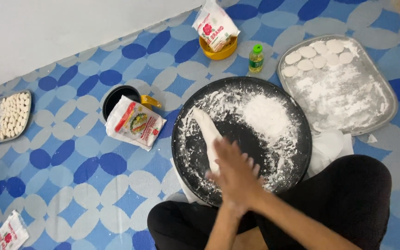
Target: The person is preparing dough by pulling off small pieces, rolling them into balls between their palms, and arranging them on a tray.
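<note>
A: From the head view, what is the person doing?

B: Sitting on a blue patterned mat (pixel 70 153), with both hands over a round black tray (pixel 297 125) dusted with flour. The left hand (pixel 237 173) lies on top, fingers stretched flat and close together; the right hand (pixel 251 164) is mostly hidden beneath it, so its fingers cannot be told.

A: And the dough?

B: A long white roll of dough (pixel 208 134) lies on the tray, its near end under the palms. It looks like the rolling step, thinning the dough into a rope.

A: What would the next move call for?

B: Probably even, light pressure along the roll. Round dough pieces (pixel 318 55) sit on a floured metal tray (pixel 385 92); flour bags, a small bottle (pixel 256 58) and another tray of pieces (pixel 12 113) lie around.
</note>
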